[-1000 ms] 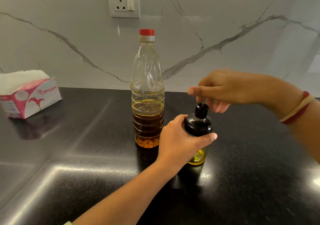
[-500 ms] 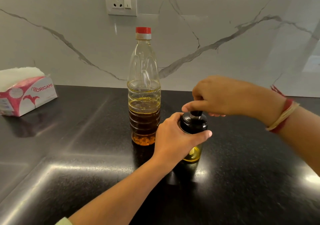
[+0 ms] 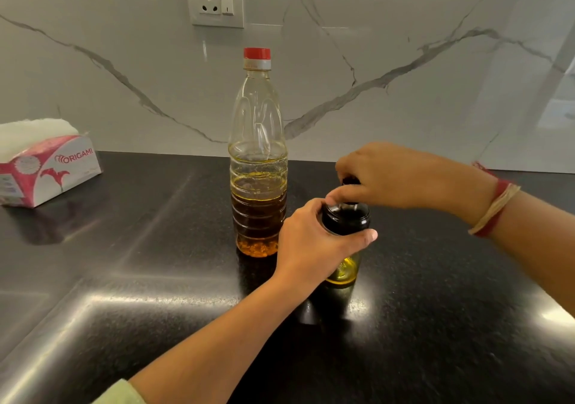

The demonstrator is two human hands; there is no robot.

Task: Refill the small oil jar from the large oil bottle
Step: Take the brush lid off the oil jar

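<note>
The large oil bottle (image 3: 257, 167), clear plastic with a red cap, stands upright on the black counter and is roughly half full of amber oil. Just right of it and nearer to me stands the small oil jar (image 3: 343, 248), glass with a black top and a little yellow oil at its bottom. My left hand (image 3: 314, 245) grips the jar around its upper body. My right hand (image 3: 395, 176) sits on top of the jar, its fingers pinching the small black knob of the top, which is mostly hidden.
A pink and white tissue box (image 3: 43, 167) lies at the far left of the counter (image 3: 124, 279). A marble wall with a socket (image 3: 214, 0) rises behind the bottle.
My right hand has come down from above the jar onto its black knob and closed round it. My left hand has kept its hold on the jar.
</note>
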